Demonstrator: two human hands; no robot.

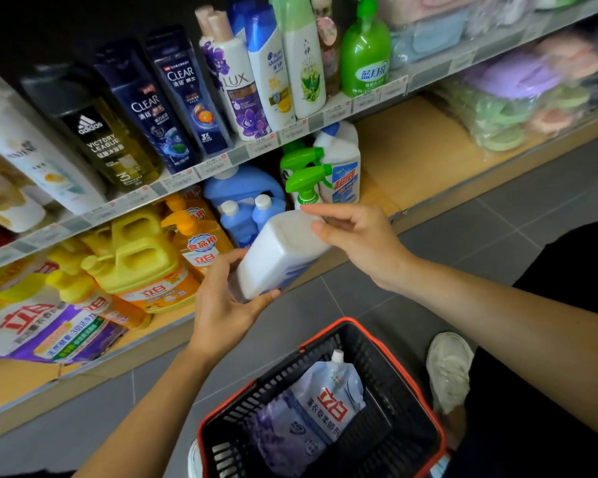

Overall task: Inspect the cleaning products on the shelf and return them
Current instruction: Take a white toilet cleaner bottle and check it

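Observation:
A white cleaner bottle [283,253] with a blue label is tilted on its side in front of the bottom shelf, its flat base turned up toward me. My left hand [227,305] grips its lower end from below. My right hand [353,236] holds the base end with thumb and fingers. Behind it on the bottom shelf [418,157] stand a matching white bottle with a blue cap [340,167], two green spray bottles [304,177] and blue detergent jugs [246,198].
Yellow and orange dish-soap jugs [142,257] and refill bags [45,329] fill the shelf's left. Shampoo bottles [187,94] line the shelf above. A black basket with a red rim [411,384] sits on the grey floor below, holding a refill pouch [325,401]. My shoe [449,367] is beside it.

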